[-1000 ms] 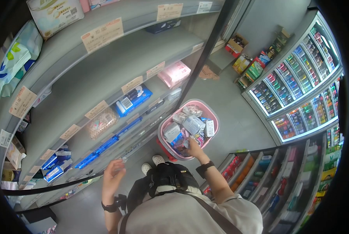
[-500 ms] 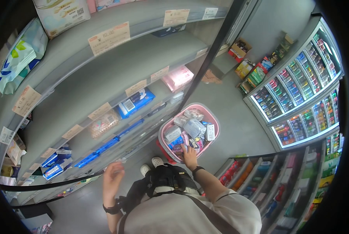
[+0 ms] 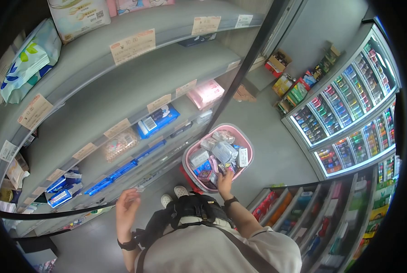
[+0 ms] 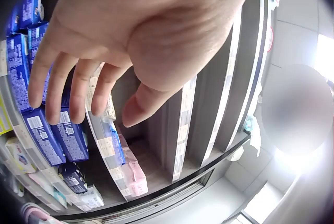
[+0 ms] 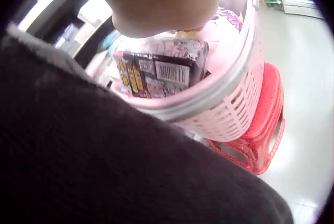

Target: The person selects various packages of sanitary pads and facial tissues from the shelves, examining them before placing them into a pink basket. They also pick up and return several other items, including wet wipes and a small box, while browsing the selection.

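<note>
My right hand [image 3: 225, 182] reaches over the near rim of a pink plastic basket [image 3: 252, 152], its fingers among the packages inside. A small dark, colourful package [image 3: 226, 167] lies at its fingertips; I cannot tell if they grip it. In the right wrist view a dark patterned box with a barcode [image 5: 169, 72] stands against the basket wall, below the hand, whose fingers are hidden. Around it lie a grey-white package [image 3: 224, 151] and a blue pack [image 3: 202, 168]. My left hand [image 3: 128, 204] hangs in front of the shelves with loosely bent fingers, holding nothing.
The basket sits on a red stool [image 5: 269, 109]. Shelving [image 3: 121, 91] at left carries a pink pack [image 3: 206, 94], a blue pack [image 3: 158, 121] and blue boxes [image 4: 44, 135]. A lit drinks fridge [image 3: 344, 100] stands at right, beyond lower shelves [image 3: 312, 204].
My right hand, lower over the basket's near edge half a second ago, has moved slightly up and right among the packages. The left hand stays raised beside the shelves.
</note>
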Motion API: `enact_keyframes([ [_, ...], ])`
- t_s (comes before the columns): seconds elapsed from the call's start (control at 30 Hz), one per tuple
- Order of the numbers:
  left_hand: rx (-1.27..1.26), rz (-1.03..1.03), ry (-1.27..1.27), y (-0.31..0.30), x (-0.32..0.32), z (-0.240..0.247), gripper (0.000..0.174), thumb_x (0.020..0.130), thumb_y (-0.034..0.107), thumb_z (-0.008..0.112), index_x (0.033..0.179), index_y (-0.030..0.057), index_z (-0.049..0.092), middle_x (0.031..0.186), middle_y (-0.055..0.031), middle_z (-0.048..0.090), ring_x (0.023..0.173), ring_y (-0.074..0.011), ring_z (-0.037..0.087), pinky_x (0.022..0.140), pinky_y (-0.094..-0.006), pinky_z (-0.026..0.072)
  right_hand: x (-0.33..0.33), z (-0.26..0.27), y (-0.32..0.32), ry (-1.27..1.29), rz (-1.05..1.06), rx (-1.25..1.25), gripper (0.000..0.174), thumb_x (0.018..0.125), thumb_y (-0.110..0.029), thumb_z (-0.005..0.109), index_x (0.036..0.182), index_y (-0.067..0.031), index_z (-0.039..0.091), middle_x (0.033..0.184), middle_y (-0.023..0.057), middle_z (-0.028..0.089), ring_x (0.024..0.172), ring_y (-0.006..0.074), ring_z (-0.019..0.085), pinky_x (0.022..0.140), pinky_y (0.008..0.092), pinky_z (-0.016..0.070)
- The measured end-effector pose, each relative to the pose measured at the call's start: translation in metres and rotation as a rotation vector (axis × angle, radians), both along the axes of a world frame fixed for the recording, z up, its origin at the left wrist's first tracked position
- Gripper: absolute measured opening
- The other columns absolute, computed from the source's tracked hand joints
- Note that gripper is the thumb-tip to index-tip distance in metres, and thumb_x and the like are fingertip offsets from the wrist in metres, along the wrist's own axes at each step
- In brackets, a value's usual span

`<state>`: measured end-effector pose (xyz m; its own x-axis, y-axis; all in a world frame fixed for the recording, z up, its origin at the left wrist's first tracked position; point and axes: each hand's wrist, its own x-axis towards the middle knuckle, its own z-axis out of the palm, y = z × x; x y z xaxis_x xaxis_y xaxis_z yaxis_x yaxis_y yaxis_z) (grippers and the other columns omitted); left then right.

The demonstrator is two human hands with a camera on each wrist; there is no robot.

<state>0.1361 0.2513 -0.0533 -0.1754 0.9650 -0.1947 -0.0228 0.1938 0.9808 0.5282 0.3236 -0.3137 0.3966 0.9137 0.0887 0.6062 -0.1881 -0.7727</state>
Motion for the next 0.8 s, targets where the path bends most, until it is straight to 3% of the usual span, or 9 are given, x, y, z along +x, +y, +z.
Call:
enact_keyframes([
  [0.13,-0.008,-0.011,0.026,-0.001,0.001,-0.002,0.029,0.087,0.0,0.063,0.116,0.0029,0.06,0.099,-0.0021,0.061,0.098,-0.0108,0.057,0.085,-0.0258,0.0458,0.024,-0.018,0.037,-0.087,-0.306,0.024,0.068,0.078,-0.018,0.074,0.133,0.0039,0.04,0.124,0.0315,0.046,0.119,0.0434,0.045,0.099,0.0489,0.0378],
  [0.33,-0.027,0.004,0.036,-0.007,0.0,-0.004,0.03,0.086,0.001,0.066,0.116,0.0027,0.06,0.1,-0.0022,0.062,0.097,-0.0105,0.059,0.084,-0.0265,0.0476,0.021,0.019,0.074,0.017,-0.245,-0.008,0.063,0.081,-0.014,0.073,0.132,0.0014,0.04,0.125,0.0286,0.053,0.117,0.0423,0.051,0.101,0.046,0.0381],
  [0.5,-0.014,0.023,0.021,-0.016,-0.008,-0.017,0.032,0.086,0.004,0.068,0.117,0.0015,0.06,0.103,-0.0046,0.065,0.098,-0.0123,0.061,0.085,-0.0278,0.05,0.042,-0.035,0.074,-0.054,-0.209,0.07,0.067,0.08,-0.007,0.071,0.136,0.0037,0.037,0.129,0.0268,0.051,0.123,0.0425,0.046,0.106,0.0461,0.0332],
  [0.53,-0.013,0.037,0.008,-0.017,-0.009,-0.023,0.032,0.087,0.004,0.068,0.117,0.0014,0.059,0.104,-0.005,0.065,0.097,-0.0127,0.061,0.085,-0.028,0.0501,0.045,-0.03,0.074,-0.046,-0.183,0.01,0.069,0.083,-0.013,0.07,0.138,0.0055,0.033,0.13,0.0289,0.05,0.123,0.0419,0.047,0.106,0.0455,0.0345],
  [0.63,-0.038,-0.034,0.087,-0.018,-0.016,-0.034,0.038,0.088,0.009,0.068,0.122,0.0006,0.054,0.108,-0.0067,0.064,0.104,-0.0149,0.061,0.09,-0.0283,0.0478,0.047,-0.014,0.068,0.144,-0.147,0.132,0.049,0.087,-0.01,0.065,0.128,0.0071,0.044,0.115,0.0268,0.057,0.107,0.0394,0.055,0.094,0.0438,0.0421],
  [0.7,0.009,-0.055,-0.012,-0.019,-0.019,-0.07,0.045,0.088,0.014,0.07,0.127,0.0011,0.051,0.116,-0.0082,0.06,0.111,-0.0163,0.057,0.096,-0.0316,0.046,0.047,-0.011,0.068,0.061,-0.221,0.12,0.032,0.089,-0.009,0.062,0.114,0.0079,0.052,0.099,0.0266,0.061,0.091,0.0406,0.059,0.085,0.0458,0.0452],
  [0.73,0.073,-0.039,0.061,-0.019,-0.002,0.005,0.03,0.091,0.005,0.058,0.121,0.0034,0.057,0.099,-0.0024,0.064,0.09,-0.011,0.059,0.079,-0.0248,0.048,0.064,-0.054,0.076,-0.018,-0.235,0.143,0.026,0.088,-0.008,0.06,0.108,0.0077,0.053,0.096,0.0271,0.061,0.089,0.0415,0.059,0.084,0.0461,0.0448],
  [0.77,0.085,-0.029,0.096,-0.018,-0.003,-0.006,0.032,0.09,0.003,0.059,0.122,0.003,0.057,0.097,-0.0016,0.065,0.088,-0.0105,0.06,0.077,-0.0248,0.0485,0.062,-0.067,0.078,0.028,-0.239,0.367,0.023,0.088,-0.007,0.059,0.104,0.0072,0.054,0.095,0.0275,0.061,0.089,0.0415,0.058,0.083,0.046,0.0445],
  [0.8,0.102,-0.038,0.083,-0.017,-0.003,-0.011,0.032,0.09,0.003,0.059,0.122,0.0031,0.056,0.096,-0.0018,0.065,0.088,-0.0107,0.06,0.077,-0.0251,0.0485,0.064,-0.047,0.068,0.04,-0.209,0.162,0.022,0.088,-0.005,0.058,0.105,0.0072,0.053,0.095,0.0283,0.06,0.089,0.0418,0.058,0.083,0.0466,0.0438],
])
